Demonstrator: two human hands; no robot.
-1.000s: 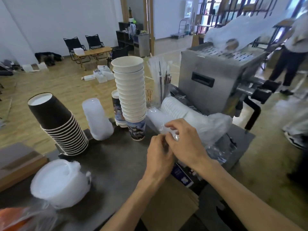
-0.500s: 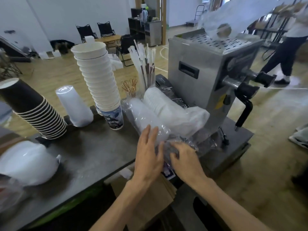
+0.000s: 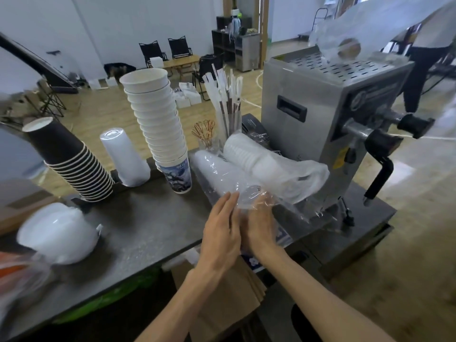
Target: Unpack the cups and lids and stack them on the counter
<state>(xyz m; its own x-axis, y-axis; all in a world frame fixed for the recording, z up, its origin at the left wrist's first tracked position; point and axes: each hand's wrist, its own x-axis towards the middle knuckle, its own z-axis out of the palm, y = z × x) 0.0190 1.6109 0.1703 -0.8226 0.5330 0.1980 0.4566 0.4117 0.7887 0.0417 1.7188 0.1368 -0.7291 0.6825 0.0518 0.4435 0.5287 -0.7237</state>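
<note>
Two sleeves of white lids lie side by side on the dark counter (image 3: 138, 225), each wrapped in clear plastic: a near sleeve (image 3: 217, 174) and a far sleeve (image 3: 259, 159). My right hand (image 3: 261, 225) pinches the loose plastic at the near sleeve's open end, fingers curled into the wrap. My left hand (image 3: 222, 228) lies beside it with straight fingers touching the same plastic. A tall stack of white printed cups (image 3: 158, 124) stands upright just left of the sleeves. A leaning stack of black cups (image 3: 71, 164) sits further left.
A steel machine (image 3: 333, 114) with a black lever fills the counter's right end. Wrapped straws (image 3: 227, 104) stand behind the sleeves. An upright clear sleeve (image 3: 123, 159) and a bag of white lids (image 3: 56, 233) sit at left. Brown paper bags (image 3: 222, 292) hang below the counter edge.
Both hands have dropped from the sleeve's top to its near end by the counter edge. My left hand's fingers have straightened, while the right hand keeps hold of the plastic.
</note>
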